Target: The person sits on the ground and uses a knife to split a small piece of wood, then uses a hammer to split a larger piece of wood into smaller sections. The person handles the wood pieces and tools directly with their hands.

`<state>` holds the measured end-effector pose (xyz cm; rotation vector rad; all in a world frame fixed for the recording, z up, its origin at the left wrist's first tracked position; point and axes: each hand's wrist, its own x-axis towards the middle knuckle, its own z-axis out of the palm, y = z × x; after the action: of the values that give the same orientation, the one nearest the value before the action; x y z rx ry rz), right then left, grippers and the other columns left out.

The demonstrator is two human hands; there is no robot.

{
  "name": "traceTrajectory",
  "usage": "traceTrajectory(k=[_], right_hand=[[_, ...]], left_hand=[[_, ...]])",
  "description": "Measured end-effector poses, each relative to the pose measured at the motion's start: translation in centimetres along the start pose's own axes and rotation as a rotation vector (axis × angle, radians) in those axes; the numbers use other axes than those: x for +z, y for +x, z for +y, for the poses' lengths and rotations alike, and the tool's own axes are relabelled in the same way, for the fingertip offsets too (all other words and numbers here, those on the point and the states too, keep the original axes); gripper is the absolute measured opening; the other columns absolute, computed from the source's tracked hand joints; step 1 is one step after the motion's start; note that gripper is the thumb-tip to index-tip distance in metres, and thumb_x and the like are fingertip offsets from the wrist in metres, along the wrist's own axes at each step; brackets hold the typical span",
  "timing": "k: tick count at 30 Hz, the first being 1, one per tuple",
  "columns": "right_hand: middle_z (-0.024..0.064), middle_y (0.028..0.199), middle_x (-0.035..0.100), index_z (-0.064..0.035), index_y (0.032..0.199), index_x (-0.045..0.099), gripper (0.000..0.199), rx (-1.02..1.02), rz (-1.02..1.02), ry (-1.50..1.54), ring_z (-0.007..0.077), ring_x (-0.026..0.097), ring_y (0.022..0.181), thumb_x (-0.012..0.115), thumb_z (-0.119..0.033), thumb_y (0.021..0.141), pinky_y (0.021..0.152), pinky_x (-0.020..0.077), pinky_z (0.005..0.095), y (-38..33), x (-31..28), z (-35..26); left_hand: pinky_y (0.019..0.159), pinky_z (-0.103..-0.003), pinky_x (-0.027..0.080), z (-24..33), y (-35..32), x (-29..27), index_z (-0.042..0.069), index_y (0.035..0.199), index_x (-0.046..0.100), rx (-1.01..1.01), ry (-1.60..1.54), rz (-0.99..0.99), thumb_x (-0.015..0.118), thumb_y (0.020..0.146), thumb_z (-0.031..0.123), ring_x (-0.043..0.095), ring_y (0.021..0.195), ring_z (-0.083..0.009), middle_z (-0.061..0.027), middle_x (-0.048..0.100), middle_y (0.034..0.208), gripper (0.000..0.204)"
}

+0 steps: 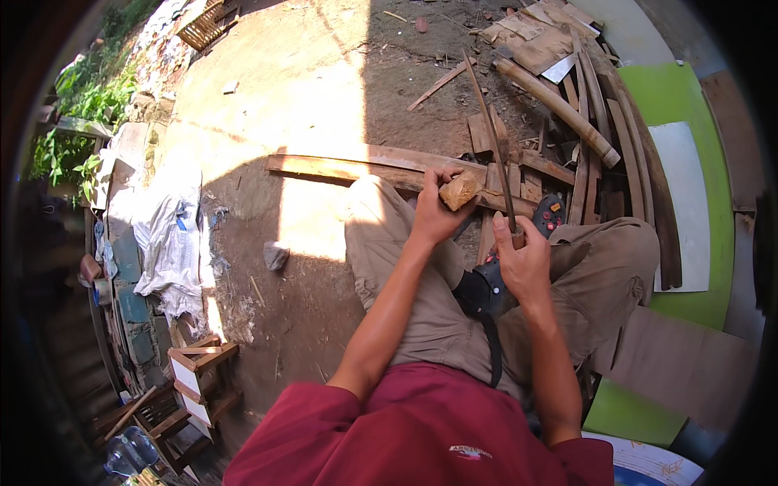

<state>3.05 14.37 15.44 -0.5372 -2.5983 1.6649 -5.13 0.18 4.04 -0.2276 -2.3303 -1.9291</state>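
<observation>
A grey stone (275, 256) lies on the ground to your left; your left hand (433, 215) grips a wooden block (459, 191) between your knees; just right of it, a long dark blade (493, 134) points away from you, its handle (517, 237) clasped in your right hand (525, 263); farther right lies a bamboo pole (559, 112)

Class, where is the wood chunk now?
In the head view, the wood chunk is right of centre, in the left hand, left of the long thin tool.
</observation>
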Motion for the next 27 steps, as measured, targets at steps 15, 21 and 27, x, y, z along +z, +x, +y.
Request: traceTrajectory(k=[15, 21, 27], right_hand=[[0.0171, 0.066, 0.065, 0.0005, 0.094, 0.066, 0.057, -0.104, 0.057, -0.347, 0.0397, 0.068, 0.064, 0.064, -0.056, 0.093, 0.059, 0.0519, 0.0487, -2.2, 0.1, 4.4], [0.0193, 0.07, 0.066, 0.0005, 0.093, 0.065, 0.056, -0.129, 0.141, -0.394, 0.0415, 0.067, 0.068, 0.066, -0.055, 0.092, 0.061, 0.0517, 0.0493, -1.9, -1.5, 4.7], [0.0175, 0.068, 0.065, -0.0006, 0.097, 0.066, 0.052, -0.166, 0.139, -0.409, 0.0396, 0.065, 0.065, 0.066, -0.052, 0.094, 0.061, 0.0484, 0.0475, -1.8, -1.9, 5.0]], left_hand=[[0.094, -0.035, 0.052, 0.6, -0.8, 3.7, 0.003, 0.129, 0.062, 0.094, 0.005, -0.245, 0.078, 0.077, 0.006, 0.07, 0.106, -0.0246, -0.0157, 0.072, 0.113, 0.055], [0.091, -0.036, 0.052, 2.9, -0.7, 3.6, 0.004, 0.125, 0.063, -0.086, -0.002, -0.379, 0.078, 0.075, 0.006, 0.069, 0.106, -0.0268, -0.0172, 0.07, 0.112, 0.052], [0.094, -0.037, 0.051, 2.1, -0.7, 4.0, 0.002, 0.124, 0.063, 0.01, 0.049, -0.323, 0.078, 0.073, 0.006, 0.068, 0.108, -0.0295, -0.017, 0.069, 0.113, 0.053]])
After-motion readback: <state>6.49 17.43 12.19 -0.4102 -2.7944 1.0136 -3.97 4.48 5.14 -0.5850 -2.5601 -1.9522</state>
